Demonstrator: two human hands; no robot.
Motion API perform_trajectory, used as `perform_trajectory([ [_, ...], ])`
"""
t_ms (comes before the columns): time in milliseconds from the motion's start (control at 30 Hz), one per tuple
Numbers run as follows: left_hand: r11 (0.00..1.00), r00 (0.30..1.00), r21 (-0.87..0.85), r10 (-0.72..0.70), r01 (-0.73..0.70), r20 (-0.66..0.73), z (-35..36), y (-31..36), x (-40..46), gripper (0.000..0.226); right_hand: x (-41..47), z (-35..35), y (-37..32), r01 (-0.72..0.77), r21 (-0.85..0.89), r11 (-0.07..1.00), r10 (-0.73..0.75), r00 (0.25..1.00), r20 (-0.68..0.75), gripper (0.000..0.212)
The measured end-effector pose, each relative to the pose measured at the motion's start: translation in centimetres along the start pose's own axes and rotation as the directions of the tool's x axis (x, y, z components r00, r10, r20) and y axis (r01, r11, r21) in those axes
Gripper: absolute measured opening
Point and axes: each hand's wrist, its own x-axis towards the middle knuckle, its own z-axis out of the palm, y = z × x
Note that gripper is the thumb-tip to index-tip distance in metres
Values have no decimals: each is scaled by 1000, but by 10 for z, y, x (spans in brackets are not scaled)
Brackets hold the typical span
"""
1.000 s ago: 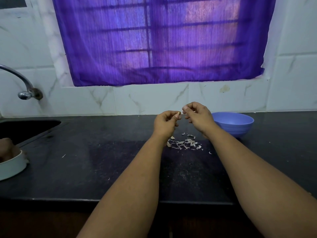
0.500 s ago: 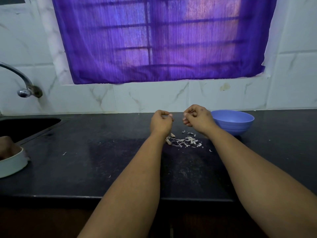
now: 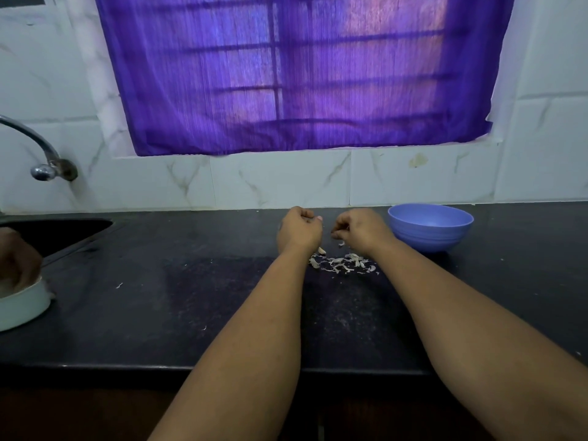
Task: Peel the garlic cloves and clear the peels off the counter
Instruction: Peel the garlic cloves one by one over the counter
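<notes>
Over the black stone bench (image 3: pixel 159 313), the curled left hand (image 3: pixel 299 232) perhaps pinches a small garlic clove; right hand (image 3: pixel 362 232) pinches papery peel above the feather-light, flimsy pale peel heap (image 3: pixel 342 264).

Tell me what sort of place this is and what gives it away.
Most likely a home kitchen: a dark stone counter runs along a tiled wall, with a sink and curved tap at its left end, and garlic peels lie beside a blue bowl.
</notes>
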Motion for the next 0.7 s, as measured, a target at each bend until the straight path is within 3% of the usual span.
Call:
perform_trajectory([
  [133,1000,1000,-2,-5,5,-9,0,0,1,13,-2,-8,-13,23,-203,979,-68,973,-219,15],
  [267,1000,1000,10,-5,5,-13,-1,1,0,14,-8,-1,-23,11,-452,892,39,994,101,10],
  [300,1000,1000,8,-4,4,-11,-1,1,0,14,-10,-2,-25,13,-455,890,47,992,119,10],
  [400,1000,1000,21,-7,7,-7,-3,1,-2,14,-11,-9,-28,1,-408,913,-7,1000,-12,14],
  [500,1000,1000,16,-7,7,-4,-3,2,-2,14,-16,-10,-30,16,-450,893,37,993,109,14],
  [633,1000,1000,25,-8,8,-1,-1,1,-1,11,-12,-5,-26,13,-445,895,25,997,79,9],
  [700,1000,1000,15,-10,10,1,-2,2,-2,11,-10,0,-30,52,-502,863,29,988,151,7],
])
